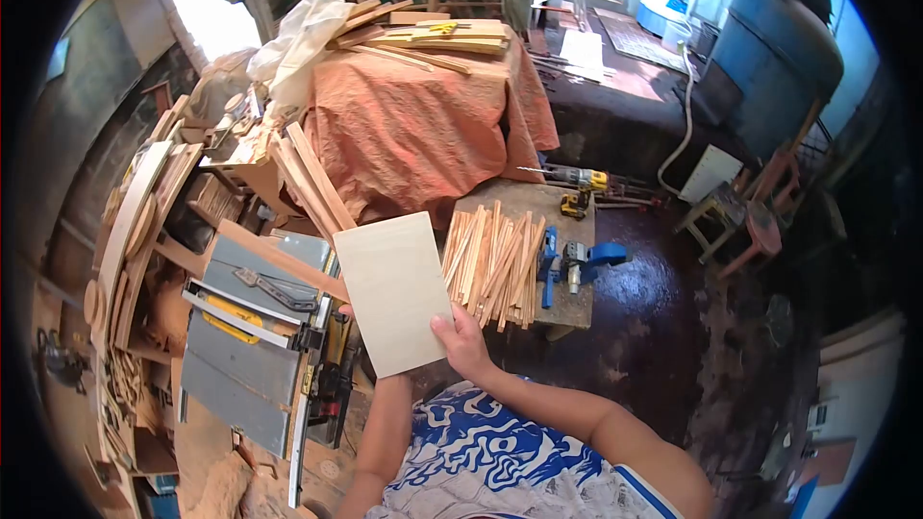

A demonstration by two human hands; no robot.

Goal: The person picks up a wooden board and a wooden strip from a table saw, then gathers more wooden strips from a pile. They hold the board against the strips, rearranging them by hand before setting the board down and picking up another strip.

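Holding the pale panel (392,293) upright between the table saw (240,365) and the loose wooden strips (492,264), you grip its right edge with your right hand (466,346), thumb on the face. Your left hand (347,310) is mostly hidden behind it, so its finger state can't be told. The panel looks already cut to shape; its visible face is bare, and the strips lie unattached on the bench (569,315).

A pale, flat rectangular board (392,293) tilts slightly, held in both hands.
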